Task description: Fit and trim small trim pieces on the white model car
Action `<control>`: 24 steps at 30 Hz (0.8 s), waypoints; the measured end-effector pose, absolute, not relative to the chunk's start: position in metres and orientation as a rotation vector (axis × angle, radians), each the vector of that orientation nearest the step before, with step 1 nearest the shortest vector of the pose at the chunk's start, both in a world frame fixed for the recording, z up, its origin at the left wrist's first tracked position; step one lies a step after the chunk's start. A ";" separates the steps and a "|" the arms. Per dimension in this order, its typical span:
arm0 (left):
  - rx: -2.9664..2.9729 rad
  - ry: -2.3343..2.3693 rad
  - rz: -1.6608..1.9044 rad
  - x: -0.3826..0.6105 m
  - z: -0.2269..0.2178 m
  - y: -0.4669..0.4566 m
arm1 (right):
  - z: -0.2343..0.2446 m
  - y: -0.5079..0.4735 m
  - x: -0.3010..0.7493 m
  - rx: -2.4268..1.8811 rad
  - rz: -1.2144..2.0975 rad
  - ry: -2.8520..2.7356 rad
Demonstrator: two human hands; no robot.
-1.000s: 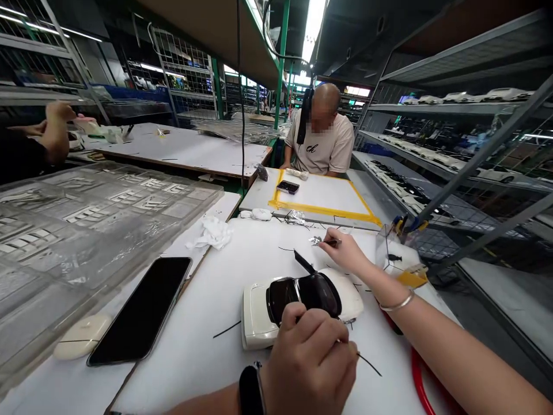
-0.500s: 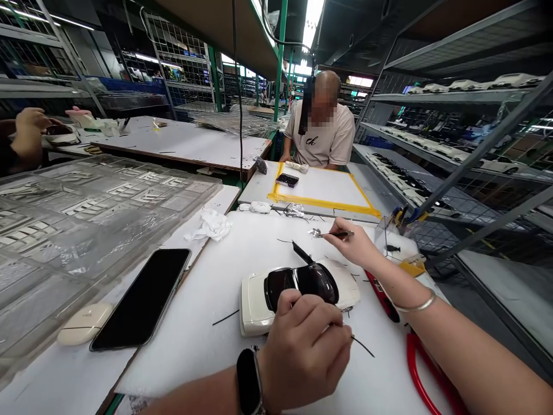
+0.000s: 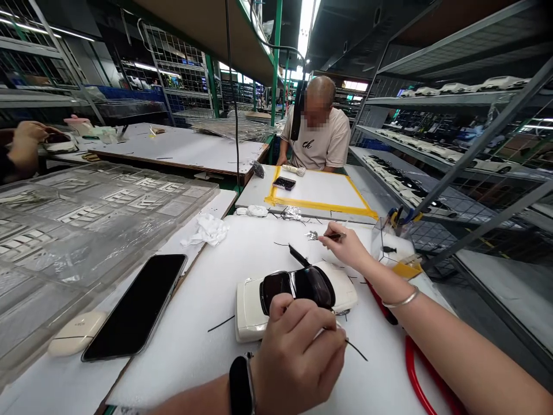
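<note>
Left hand [image 3: 298, 360] sits curled shut around a thin black strip [image 3: 356, 350], just over a white model car [image 3: 253, 314] with a glossy black window panel [image 3: 298, 287] (the car lies on the white foam worktop [image 3: 194, 346]), while the right hand [image 3: 341, 245] pinches a slim dark-handled tool [image 3: 334, 236] with a scrap of silver foil [image 3: 311, 235] at its tip. To the left lie a black phone [image 3: 133, 307], a white oval case [image 3: 76, 333] and a clear plastic tray [image 3: 86, 230]. Farther off, a seated co-worker [image 3: 315, 138] faces a yellow-taped board [image 3: 317, 199], with shelves of white model cars [image 3: 453, 87] to the right.
</note>
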State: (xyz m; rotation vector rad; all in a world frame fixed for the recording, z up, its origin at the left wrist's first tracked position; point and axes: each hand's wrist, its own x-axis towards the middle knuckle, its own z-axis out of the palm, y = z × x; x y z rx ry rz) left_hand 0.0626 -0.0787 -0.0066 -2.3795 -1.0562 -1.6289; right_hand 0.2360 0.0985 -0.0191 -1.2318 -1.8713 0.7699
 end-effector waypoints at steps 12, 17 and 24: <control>-2.358 -1.179 -1.699 0.057 0.006 -0.077 | 0.018 0.020 0.243 -0.862 1.561 -1.112; -2.251 -1.316 -1.716 0.052 0.016 -0.074 | 0.024 -0.016 0.244 -0.639 1.852 -0.867; -2.251 -1.326 -1.725 0.045 0.019 -0.072 | 0.023 -0.041 0.241 -0.490 1.945 -0.925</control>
